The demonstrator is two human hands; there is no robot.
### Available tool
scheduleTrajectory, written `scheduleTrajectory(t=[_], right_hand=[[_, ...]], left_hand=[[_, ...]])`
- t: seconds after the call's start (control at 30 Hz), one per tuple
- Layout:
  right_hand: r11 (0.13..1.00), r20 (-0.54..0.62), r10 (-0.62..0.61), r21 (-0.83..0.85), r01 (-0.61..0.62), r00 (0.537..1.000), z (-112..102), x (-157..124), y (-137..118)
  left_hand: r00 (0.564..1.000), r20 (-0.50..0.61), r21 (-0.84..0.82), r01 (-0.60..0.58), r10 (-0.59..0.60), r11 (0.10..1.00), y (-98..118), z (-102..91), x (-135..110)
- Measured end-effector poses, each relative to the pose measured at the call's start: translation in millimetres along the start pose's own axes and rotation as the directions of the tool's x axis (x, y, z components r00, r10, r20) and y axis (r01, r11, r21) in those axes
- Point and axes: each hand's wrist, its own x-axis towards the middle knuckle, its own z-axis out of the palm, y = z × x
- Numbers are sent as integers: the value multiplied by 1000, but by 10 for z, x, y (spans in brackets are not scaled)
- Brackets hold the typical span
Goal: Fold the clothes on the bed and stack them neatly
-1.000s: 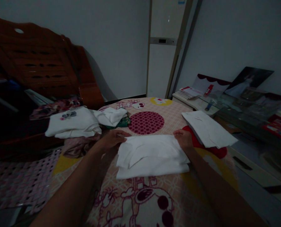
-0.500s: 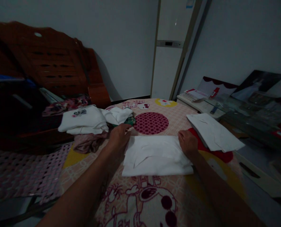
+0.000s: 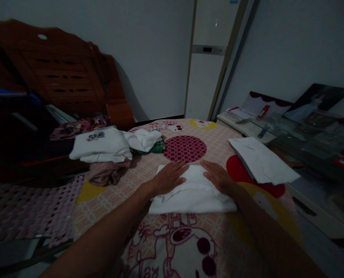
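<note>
A folded white garment (image 3: 193,197) lies in front of me on a pink patterned bedspread (image 3: 186,247). My left hand (image 3: 169,177) rests flat on its left half, fingers stretched out. My right hand (image 3: 217,177) lies flat on its right half, fingers also extended. The fingertips of both hands point toward each other near the garment's far edge. Neither hand grips anything.
Another folded white garment (image 3: 263,161) lies to the right near the bed's edge. A heap of white and coloured clothes (image 3: 108,146) sits at the left. A wooden chair (image 3: 59,73) stands behind it. A low table with papers and pictures (image 3: 290,123) is at the right.
Both hands have moved from the garment's outer ends inward onto its top and now lie flat on it. The garment itself has stayed in place.
</note>
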Motion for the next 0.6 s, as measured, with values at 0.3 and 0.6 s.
scheduleTrajectory(t=[0.3,0.6], right_hand=[[999,-1,-3,-37,3,1000,-13,10,-40],[1000,-7,-3,15,3,1000,-8,-5,-13]], left_hand=[[998,15,-31,-58,59,998,160,-77,15],[997,-74,-225,-17,0,974,68,-86,29]])
